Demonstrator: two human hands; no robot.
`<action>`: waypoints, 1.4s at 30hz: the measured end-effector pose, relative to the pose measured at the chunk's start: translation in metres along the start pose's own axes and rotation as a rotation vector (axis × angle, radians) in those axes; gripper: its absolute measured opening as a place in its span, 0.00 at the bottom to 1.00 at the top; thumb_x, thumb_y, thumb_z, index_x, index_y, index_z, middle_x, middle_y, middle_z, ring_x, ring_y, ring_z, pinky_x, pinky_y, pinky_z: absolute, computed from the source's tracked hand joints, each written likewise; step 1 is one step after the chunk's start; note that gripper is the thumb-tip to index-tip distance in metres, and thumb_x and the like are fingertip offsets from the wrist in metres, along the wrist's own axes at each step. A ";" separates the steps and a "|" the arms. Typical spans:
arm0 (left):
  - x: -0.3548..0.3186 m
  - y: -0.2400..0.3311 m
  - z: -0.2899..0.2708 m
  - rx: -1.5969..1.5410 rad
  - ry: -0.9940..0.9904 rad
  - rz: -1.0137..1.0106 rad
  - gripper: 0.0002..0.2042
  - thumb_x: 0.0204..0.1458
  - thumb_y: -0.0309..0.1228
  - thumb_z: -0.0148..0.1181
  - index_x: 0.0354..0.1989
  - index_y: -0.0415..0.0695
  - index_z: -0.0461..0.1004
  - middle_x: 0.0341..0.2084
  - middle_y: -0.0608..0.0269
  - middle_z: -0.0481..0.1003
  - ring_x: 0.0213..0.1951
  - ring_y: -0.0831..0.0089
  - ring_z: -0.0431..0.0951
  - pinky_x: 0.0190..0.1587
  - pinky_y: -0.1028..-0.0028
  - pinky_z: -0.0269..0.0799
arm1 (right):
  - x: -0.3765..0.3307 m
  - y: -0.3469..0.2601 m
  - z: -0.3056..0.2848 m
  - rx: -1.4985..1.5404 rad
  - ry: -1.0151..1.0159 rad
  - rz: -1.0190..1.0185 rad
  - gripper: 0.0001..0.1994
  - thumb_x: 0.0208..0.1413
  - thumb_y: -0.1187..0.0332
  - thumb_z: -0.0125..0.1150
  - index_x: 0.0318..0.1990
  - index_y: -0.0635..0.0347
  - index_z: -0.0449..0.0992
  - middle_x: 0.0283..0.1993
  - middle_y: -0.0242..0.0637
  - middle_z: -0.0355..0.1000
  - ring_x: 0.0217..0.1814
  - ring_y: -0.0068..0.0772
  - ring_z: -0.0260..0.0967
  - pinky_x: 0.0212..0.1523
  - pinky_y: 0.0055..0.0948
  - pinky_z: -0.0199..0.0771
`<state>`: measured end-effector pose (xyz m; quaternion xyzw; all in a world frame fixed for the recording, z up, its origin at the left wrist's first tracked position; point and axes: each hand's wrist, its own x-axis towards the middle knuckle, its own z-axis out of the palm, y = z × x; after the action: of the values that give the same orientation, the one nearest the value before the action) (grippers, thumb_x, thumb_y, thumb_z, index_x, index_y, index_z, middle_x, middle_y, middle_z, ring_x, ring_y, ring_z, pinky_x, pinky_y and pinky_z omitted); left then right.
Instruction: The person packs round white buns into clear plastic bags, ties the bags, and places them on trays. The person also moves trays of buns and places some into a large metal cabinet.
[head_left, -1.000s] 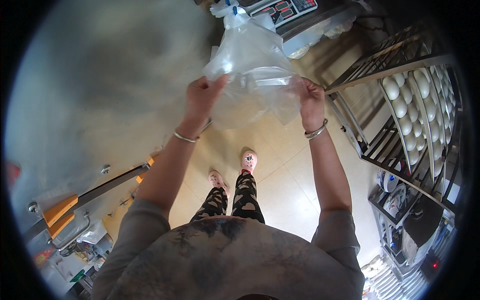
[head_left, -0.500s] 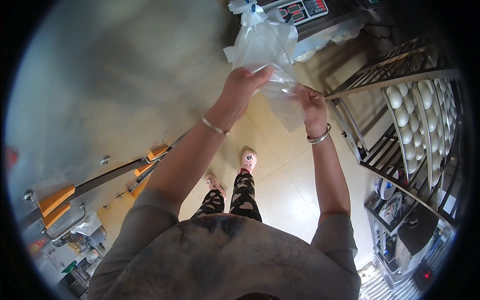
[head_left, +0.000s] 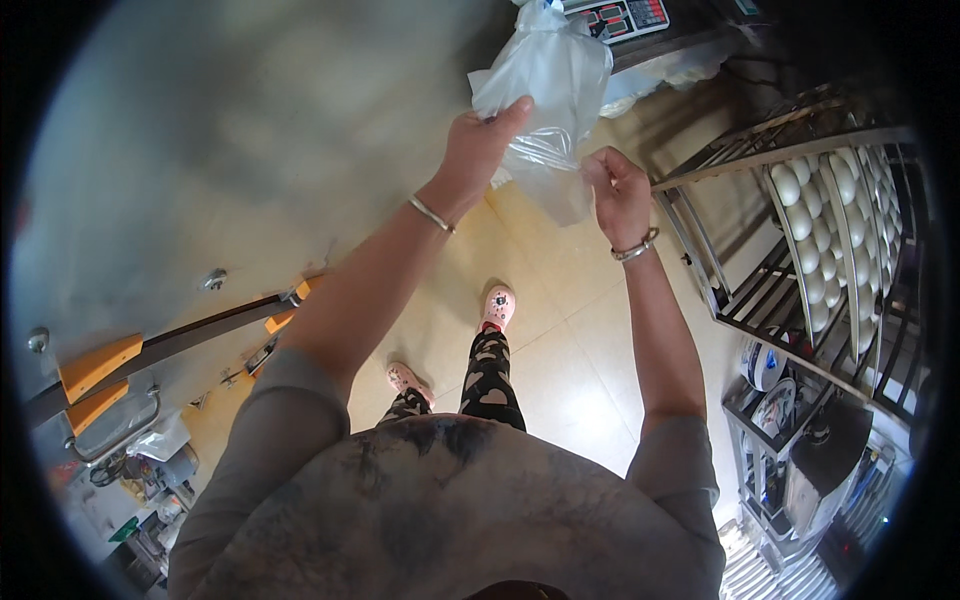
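A bunch of clear, whitish plastic bags (head_left: pixel 560 70) hangs from the dark counter's edge ahead of me, its tied top at the upper rim of the view. My left hand (head_left: pixel 478 150) is closed on the left side of the bags, thumb on top and the other fingers hidden behind the film. At the lower right of the bags, my right hand (head_left: pixel 620 190) pinches thin film between thumb and fingers. The film spans the gap between both hands, creased in the middle. Whether one bag or more is held I cannot tell.
A digital scale (head_left: pixel 625 18) sits on the dark counter beside the bags. Right of me stands a metal rack (head_left: pixel 790 150) with trays of round white pieces (head_left: pixel 822 240). Left is a broad steel surface (head_left: pixel 200 160) with orange-yellow handles (head_left: pixel 100 368) along its edge.
Both hands have moved slightly up and away from me. The bags hang a little further right in view, and the film between my hands has tightened into creases. My left foot has shifted left.
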<state>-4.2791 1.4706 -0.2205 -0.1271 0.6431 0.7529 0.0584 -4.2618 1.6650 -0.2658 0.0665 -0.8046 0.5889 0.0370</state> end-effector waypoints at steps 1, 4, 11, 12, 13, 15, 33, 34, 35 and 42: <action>-0.001 0.001 -0.004 -0.010 0.010 -0.024 0.17 0.49 0.43 0.67 0.32 0.39 0.77 0.25 0.71 0.73 0.27 0.83 0.69 0.31 0.77 0.66 | -0.003 -0.009 0.001 -0.073 -0.005 0.003 0.05 0.57 0.71 0.58 0.32 0.62 0.75 0.25 0.33 0.71 0.26 0.22 0.64 0.30 0.23 0.65; -0.004 0.006 -0.011 -0.009 0.014 -0.007 0.18 0.47 0.45 0.68 0.25 0.40 0.76 0.23 0.71 0.72 0.25 0.83 0.68 0.29 0.76 0.65 | -0.025 -0.041 0.002 -0.163 0.126 -0.100 0.06 0.55 0.69 0.60 0.37 0.60 0.76 0.33 0.38 0.73 0.30 0.29 0.67 0.34 0.26 0.68; -0.020 0.018 -0.005 0.250 -0.029 0.071 0.24 0.44 0.53 0.67 0.24 0.40 0.77 0.25 0.66 0.75 0.28 0.77 0.70 0.34 0.70 0.67 | -0.071 -0.106 0.033 -0.584 0.142 -0.361 0.17 0.45 0.63 0.68 0.44 0.56 0.76 0.41 0.42 0.72 0.40 0.41 0.72 0.39 0.33 0.73; -0.023 0.019 -0.001 0.308 -0.004 0.083 0.24 0.44 0.53 0.67 0.22 0.41 0.76 0.23 0.66 0.74 0.27 0.77 0.69 0.33 0.70 0.66 | -0.067 -0.106 0.043 -0.680 0.168 -0.366 0.16 0.45 0.64 0.70 0.40 0.63 0.76 0.38 0.39 0.73 0.37 0.36 0.72 0.39 0.31 0.72; -0.025 0.021 0.003 0.242 -0.019 0.092 0.23 0.44 0.53 0.67 0.20 0.41 0.75 0.22 0.67 0.73 0.26 0.77 0.69 0.31 0.70 0.65 | -0.062 -0.104 0.046 -0.704 0.193 -0.291 0.15 0.45 0.64 0.70 0.37 0.63 0.77 0.36 0.37 0.73 0.36 0.35 0.72 0.38 0.31 0.72; -0.026 0.022 0.008 0.151 -0.036 0.109 0.23 0.43 0.53 0.68 0.18 0.43 0.73 0.19 0.68 0.71 0.24 0.78 0.67 0.29 0.72 0.63 | -0.050 -0.097 0.050 -0.732 0.228 -0.187 0.13 0.44 0.64 0.71 0.33 0.63 0.77 0.31 0.35 0.73 0.33 0.33 0.72 0.37 0.31 0.72; -0.027 0.018 0.007 0.077 -0.271 -0.042 0.10 0.52 0.36 0.63 0.30 0.40 0.76 0.25 0.68 0.74 0.30 0.79 0.72 0.37 0.76 0.68 | -0.041 -0.066 0.042 -0.585 0.278 -0.409 0.06 0.45 0.70 0.65 0.28 0.58 0.73 0.28 0.39 0.70 0.30 0.43 0.66 0.31 0.38 0.68; -0.026 0.015 0.005 -0.015 -0.250 -0.062 0.11 0.52 0.36 0.63 0.30 0.39 0.76 0.25 0.68 0.74 0.29 0.79 0.72 0.36 0.76 0.68 | -0.047 -0.061 0.048 -0.627 0.175 -0.421 0.05 0.44 0.71 0.64 0.27 0.58 0.73 0.27 0.39 0.70 0.30 0.43 0.67 0.32 0.39 0.68; -0.028 0.009 0.003 -0.106 -0.229 -0.084 0.12 0.52 0.36 0.64 0.31 0.38 0.76 0.25 0.67 0.75 0.29 0.79 0.72 0.34 0.76 0.68 | -0.057 -0.057 0.056 -0.664 0.075 -0.465 0.05 0.44 0.72 0.63 0.26 0.58 0.72 0.26 0.39 0.69 0.31 0.43 0.67 0.32 0.39 0.68; -0.103 -0.043 -0.079 0.273 -0.129 -0.121 0.15 0.59 0.40 0.54 0.37 0.39 0.76 0.25 0.70 0.72 0.29 0.79 0.69 0.34 0.75 0.66 | -0.176 -0.092 0.119 -0.665 -1.006 -0.204 0.10 0.54 0.61 0.57 0.37 0.55 0.76 0.37 0.37 0.75 0.42 0.38 0.73 0.42 0.36 0.72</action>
<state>-4.1603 1.4077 -0.2452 -0.1076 0.7256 0.6602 0.1614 -4.0720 1.5358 -0.2394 0.3983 -0.8536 0.1959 -0.2725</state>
